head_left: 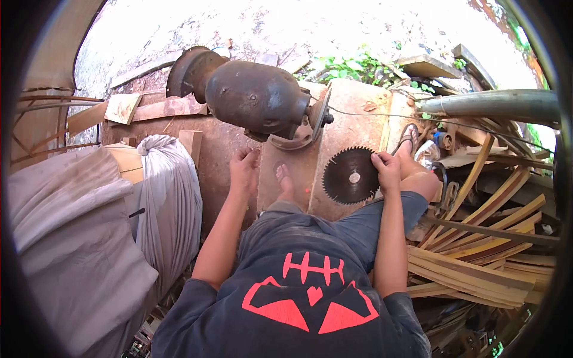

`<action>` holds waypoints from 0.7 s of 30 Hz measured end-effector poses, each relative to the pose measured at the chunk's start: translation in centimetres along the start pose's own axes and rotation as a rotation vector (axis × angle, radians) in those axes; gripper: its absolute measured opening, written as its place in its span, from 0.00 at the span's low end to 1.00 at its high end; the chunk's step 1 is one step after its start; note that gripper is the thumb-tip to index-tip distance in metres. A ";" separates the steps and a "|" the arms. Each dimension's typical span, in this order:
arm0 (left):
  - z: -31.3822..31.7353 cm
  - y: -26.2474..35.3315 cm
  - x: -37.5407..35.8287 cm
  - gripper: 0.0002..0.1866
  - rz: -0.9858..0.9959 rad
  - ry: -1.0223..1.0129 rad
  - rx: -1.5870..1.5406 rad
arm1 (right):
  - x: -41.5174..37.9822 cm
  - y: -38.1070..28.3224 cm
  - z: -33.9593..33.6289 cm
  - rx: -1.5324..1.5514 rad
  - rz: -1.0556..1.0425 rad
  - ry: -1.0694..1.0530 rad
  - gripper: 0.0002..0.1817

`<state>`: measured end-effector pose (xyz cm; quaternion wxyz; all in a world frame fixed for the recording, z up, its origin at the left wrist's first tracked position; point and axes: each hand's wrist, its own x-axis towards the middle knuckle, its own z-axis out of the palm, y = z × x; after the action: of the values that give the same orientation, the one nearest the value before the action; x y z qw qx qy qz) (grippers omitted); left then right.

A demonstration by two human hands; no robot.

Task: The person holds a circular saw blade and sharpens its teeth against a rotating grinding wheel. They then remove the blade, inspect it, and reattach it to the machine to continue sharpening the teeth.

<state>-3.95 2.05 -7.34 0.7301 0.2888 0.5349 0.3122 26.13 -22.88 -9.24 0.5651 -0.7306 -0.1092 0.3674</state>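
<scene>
A dark circular saw blade (343, 176) with a toothed rim and a pale centre hole hangs above the floor in front of my right leg. My right hand (388, 170) pinches its right edge between thumb and fingers. To the left, my left hand (243, 168) is closed with its fingertips together; whatever they hold, if anything, is too small to make out. Just beyond the hands stands a rusty bench grinder (256, 98), its wheel guard (313, 128) and shaft end on the right side. The left hand is below the motor body, apart from it.
A grey cloth (71, 221) drapes a bulky object on the left. Several wooden strips (471, 271) lie piled on the right, under a metal pipe (489, 106). A thin cable (382, 114) crosses beyond the blade. My sandalled feet rest on the floor slabs (352, 107).
</scene>
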 end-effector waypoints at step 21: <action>-0.1 0.1 -0.3 0.12 0.013 0.036 0.041 | 0.1 0.3 0.4 -0.145 -0.020 0.023 0.09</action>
<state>-4.11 1.88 -7.04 0.7122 0.3017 0.5523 0.3110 25.89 -22.63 -9.60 0.5157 -0.7725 -0.1363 0.3445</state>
